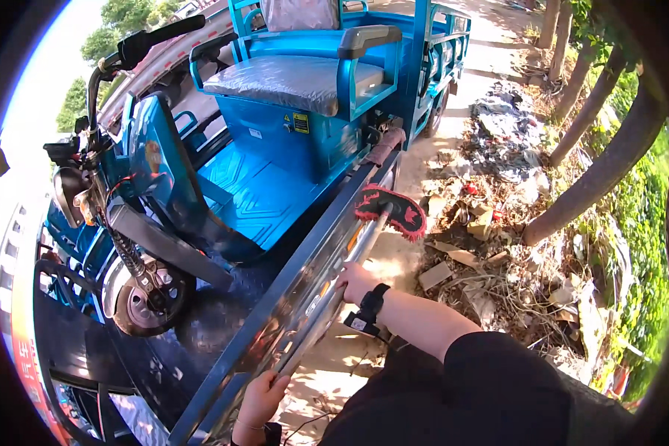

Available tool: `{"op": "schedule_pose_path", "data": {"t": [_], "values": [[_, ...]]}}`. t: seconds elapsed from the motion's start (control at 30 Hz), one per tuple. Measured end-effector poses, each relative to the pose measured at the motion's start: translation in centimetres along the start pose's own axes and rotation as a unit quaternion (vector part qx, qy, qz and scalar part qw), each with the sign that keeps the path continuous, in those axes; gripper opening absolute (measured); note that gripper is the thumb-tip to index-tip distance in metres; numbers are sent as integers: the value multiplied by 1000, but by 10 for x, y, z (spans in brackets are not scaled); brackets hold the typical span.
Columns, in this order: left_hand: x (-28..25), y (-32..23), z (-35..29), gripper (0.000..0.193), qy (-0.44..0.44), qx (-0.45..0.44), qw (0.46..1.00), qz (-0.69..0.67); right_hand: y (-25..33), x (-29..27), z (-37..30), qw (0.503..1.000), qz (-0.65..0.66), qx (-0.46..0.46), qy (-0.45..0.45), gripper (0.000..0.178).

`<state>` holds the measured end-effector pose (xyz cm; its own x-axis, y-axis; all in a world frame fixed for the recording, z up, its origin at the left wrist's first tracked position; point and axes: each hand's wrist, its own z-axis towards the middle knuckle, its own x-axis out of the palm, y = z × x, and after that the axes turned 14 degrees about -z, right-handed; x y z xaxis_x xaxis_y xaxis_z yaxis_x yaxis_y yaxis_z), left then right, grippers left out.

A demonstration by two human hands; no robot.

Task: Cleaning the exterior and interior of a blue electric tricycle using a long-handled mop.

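Note:
A long-handled mop (405, 213) with a black head and red fringe slants up and away from me. Around its pale pole, fairly close below the head, my right hand (357, 283) is closed; a black strap with a small device circles that wrist. My left hand (260, 400) is closed on the same pole farther down, near the lower edge. The pole runs alongside the dark metal side rail (271, 327) of a vehicle bed. Just beyond the mop head stands a blue cargo tricycle (267, 182), its front wheel (147, 297) resting on the dark bed.
The tricycle's plastic-covered seat (297, 80) and handlebar (160, 41) rise at the upper left. Cardboard scraps (435, 276), dry leaves and rubbish cover the ground at right, beside several leaning tree trunks (609, 182). More blue frames stand at far left.

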<state>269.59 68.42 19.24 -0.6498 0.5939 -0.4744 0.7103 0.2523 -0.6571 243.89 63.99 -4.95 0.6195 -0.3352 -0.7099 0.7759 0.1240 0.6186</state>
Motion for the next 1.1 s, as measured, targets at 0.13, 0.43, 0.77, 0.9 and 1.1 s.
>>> {"op": "schedule_pose_path", "data": {"t": [0.13, 0.43, 0.77, 0.9, 1.1], "values": [[13, 9, 17, 23, 61, -123, 974, -178, -8, -12, 19, 971, -122, 66, 196, 6], [79, -53, 80, 23, 89, -97, 966, -222, -132, 26, 50, 756, 477, 446, -34, 10], [156, -124, 194, 32, 165, -121, 946, -252, -126, -66, 71, 364, 806, 423, -200, 17], [160, -131, 201, 32, 180, -129, 951, -218, -125, -79, 84, 408, 723, 522, -195, 22], [157, -111, 193, 30, 163, -36, 983, -75, -104, -73, 60, 407, 714, 521, -231, 21]]}}
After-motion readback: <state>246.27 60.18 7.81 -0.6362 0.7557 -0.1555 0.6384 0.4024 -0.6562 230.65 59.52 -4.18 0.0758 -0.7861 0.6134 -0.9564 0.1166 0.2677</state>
